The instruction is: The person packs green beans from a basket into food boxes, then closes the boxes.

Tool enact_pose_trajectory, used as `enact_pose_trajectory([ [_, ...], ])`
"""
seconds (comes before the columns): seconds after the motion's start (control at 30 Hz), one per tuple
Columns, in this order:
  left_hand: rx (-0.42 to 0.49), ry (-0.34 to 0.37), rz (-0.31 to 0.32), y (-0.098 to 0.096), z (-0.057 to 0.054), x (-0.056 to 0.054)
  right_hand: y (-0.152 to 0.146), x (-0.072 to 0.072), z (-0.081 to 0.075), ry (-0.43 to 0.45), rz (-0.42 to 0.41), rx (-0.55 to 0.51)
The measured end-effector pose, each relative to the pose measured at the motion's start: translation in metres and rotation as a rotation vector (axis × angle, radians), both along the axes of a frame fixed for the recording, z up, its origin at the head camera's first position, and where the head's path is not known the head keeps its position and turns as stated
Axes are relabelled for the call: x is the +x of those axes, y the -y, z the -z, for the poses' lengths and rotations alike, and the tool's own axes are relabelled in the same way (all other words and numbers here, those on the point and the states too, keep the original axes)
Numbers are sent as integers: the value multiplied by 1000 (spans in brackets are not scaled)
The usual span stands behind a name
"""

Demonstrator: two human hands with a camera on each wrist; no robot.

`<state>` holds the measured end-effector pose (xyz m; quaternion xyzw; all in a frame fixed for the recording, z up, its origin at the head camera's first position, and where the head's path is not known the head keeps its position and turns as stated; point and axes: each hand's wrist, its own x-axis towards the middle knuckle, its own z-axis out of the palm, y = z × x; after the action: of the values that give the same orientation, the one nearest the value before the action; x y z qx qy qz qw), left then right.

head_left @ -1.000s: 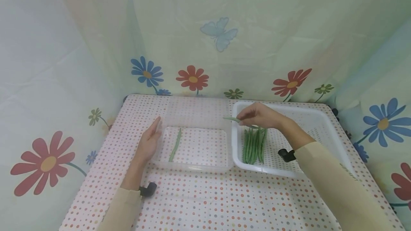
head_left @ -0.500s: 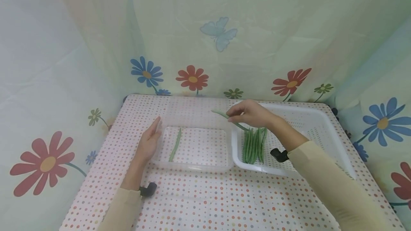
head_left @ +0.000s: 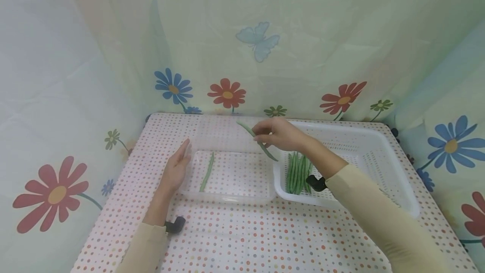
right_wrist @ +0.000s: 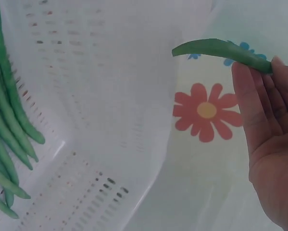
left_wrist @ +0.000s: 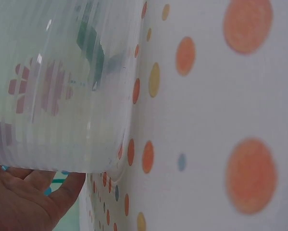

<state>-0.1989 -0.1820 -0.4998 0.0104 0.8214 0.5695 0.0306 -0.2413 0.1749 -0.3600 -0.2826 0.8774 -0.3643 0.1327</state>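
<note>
My right hand [head_left: 282, 134] pinches one green bean [head_left: 246, 128] between thumb and fingers, over the right side of a clear plastic container [head_left: 231, 199]. In the right wrist view this bean [right_wrist: 206, 46] sticks out past the fingertips. Straight fingers of my left hand [head_left: 174, 172] rest against the container's left side; the left wrist view shows its fingers [left_wrist: 69, 192] at the clear wall. A single green bean [head_left: 206, 174] lies inside the container near its left end. Several more green beans [head_left: 297, 174] lie side by side in the white perforated basket [head_left: 394, 159].
Basket and container stand side by side on a dotted tablecloth [head_left: 242, 239], their rims close together. A flowered curtain [head_left: 295, 62] rises behind the table and at both sides. A black wrist camera [head_left: 316, 183] juts from the right sleeve.
My right hand has moved left with the green bean, from over the basket to over the container. The bean has turned to a steeper slant. My left hand has stayed in place.
</note>
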Motion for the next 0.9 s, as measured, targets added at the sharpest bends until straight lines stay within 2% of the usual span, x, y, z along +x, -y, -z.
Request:
enact_pose_trajectory([
  [0.3,-7,17,-8,1,0,-1,19,1,-5,10,-7,-37],
  [0.47,-8,15,-8,1,0,0,36,2,-6,-17,-10,-35],
  [0.67,8,13,-7,1,0,0,61,6,1,-54,4,-19],
  [0.9,15,6,-4,1,1,-1,83,14,12,-30,31,-18],
])
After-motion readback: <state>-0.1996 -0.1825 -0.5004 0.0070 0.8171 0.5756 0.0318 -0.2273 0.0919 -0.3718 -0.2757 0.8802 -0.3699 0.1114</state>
